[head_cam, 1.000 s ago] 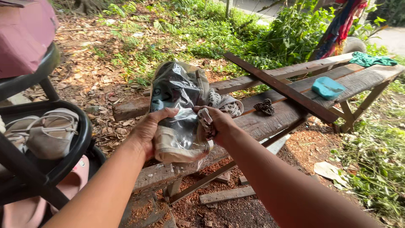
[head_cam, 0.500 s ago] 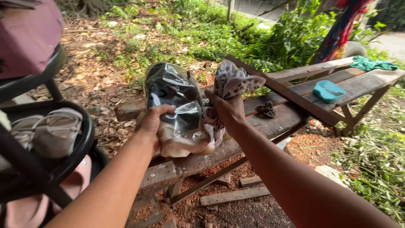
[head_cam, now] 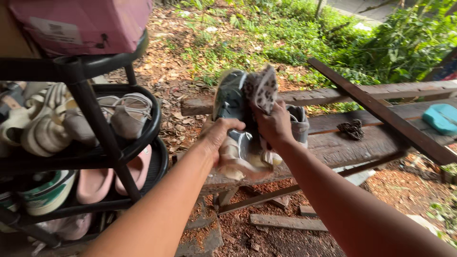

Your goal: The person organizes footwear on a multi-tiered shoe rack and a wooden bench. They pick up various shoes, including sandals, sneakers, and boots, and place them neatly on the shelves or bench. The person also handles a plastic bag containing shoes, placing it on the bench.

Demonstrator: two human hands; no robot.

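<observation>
Shoe (head_cam: pixel 233 97) in clear plastic, gripped by left hand (head_cam: pixel 220 135); right hand (head_cam: pixel 273 124) clutches spotted shoe (head_cam: pixel 263 88), above bench (head_cam: pixel 371 138), rack (head_cam: pixel 90 123) close left.

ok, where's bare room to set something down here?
Free: the wooden bench top between the dark pinecone-like clump and the teal item, under the slanted plank. Crowded: the black shoe rack, its tiers full of shoes. Both hands, left and right, grip a plastic-wrapped shoe.

Your left hand (head_cam: pixel 220 135) grips a clear plastic bag (head_cam: pixel 233 143) over a shoe. A pink box (head_cam: pixel 85 21) with a white rectangular label (head_cam: pixel 50 31) tops the rack (head_cam: pixel 95 119).
</observation>
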